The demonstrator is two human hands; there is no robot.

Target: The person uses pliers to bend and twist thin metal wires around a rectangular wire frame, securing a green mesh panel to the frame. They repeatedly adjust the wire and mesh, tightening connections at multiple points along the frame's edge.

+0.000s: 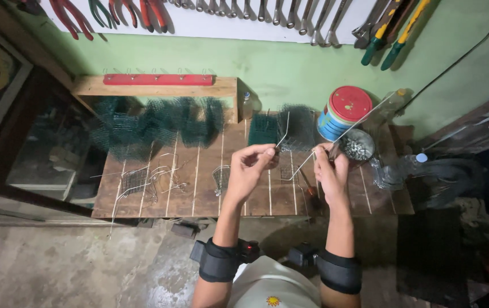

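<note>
Around us, green mesh rolls (159, 122) crowd the back of the plank bench (199, 188), bent wire pieces (147, 179) lie at its left, and a red-lidded tin (344, 112) stands beside a pot of nails (357, 146) at the right. Nothing blocks our hands. We hold both forearms raised above the bench. Our left hand (254, 165) pinches a bent wire (283, 137) between fingertips, the wire rising just above the hand. Our right hand (330, 168) is closed around pliers (334, 150), near a long rod (347, 130) slanting past the tin.

Tin (344, 112) behind bowl (357, 147), on workbench (199, 188)
</note>
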